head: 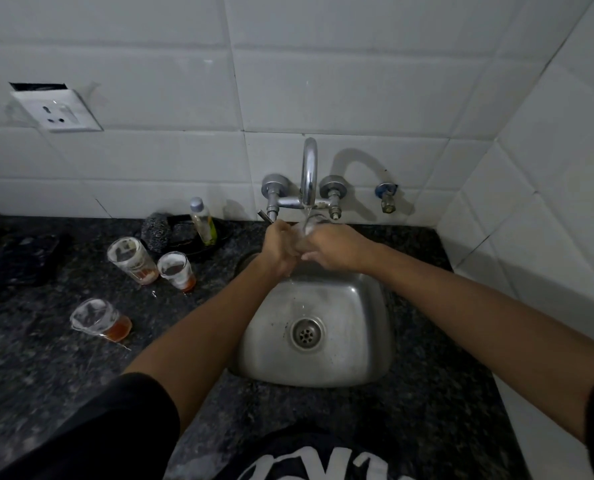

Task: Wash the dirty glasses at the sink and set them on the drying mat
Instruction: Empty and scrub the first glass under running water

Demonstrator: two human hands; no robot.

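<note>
A clear glass (310,226) sits under the running tap (308,174), held over the steel sink (365,341). My left hand (280,247) and my right hand (333,247) both grip it from either side, and they hide most of it. Three dirty glasses with orange residue stand on the dark counter to the left: a tall one (131,259), a short one (177,271) and one nearer me (98,320). A dark mat (18,259) lies at the far left of the counter.
A small bottle (202,221) and a steel scrubber (157,232) sit on a dark dish behind the glasses. White tiled walls close in behind and on the right. A wall socket (58,110) hangs loose at upper left.
</note>
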